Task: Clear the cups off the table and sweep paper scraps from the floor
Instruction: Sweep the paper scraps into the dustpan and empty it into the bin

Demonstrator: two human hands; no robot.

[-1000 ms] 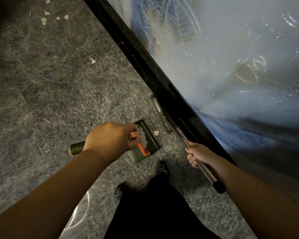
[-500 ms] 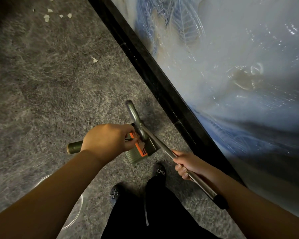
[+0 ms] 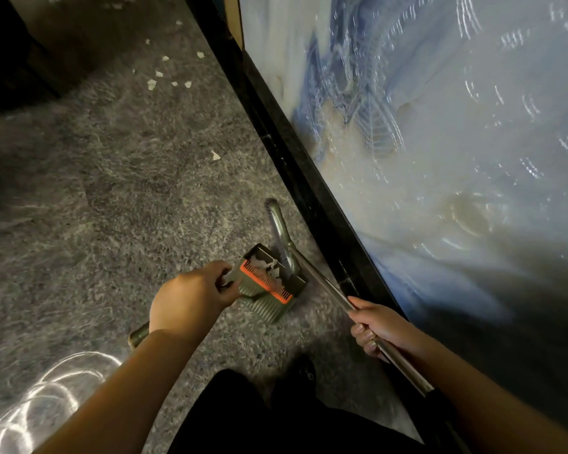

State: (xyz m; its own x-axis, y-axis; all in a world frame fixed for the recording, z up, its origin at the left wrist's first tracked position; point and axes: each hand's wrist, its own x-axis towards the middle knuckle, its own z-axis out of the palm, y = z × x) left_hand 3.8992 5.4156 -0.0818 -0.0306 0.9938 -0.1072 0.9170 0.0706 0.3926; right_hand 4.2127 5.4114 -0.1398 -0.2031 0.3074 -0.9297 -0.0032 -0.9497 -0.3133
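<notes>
The dustpan (image 3: 269, 283) is olive green with ribbed grooves and an orange comb strip (image 3: 265, 281); white paper scraps (image 3: 271, 268) lie in it. The floor (image 3: 112, 208) is mottled grey, dotted with more white scraps (image 3: 152, 84). The bench (image 3: 440, 142) has a black edge and swirling blue, white and beige marbling.

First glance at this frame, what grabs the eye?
The dustpan low in the centre, with its orange comb and white scraps inside, held by the left hand. The right hand grips the broom pole beside the glossy blue-white table. Loose paper scraps dot the floor up top.
</notes>
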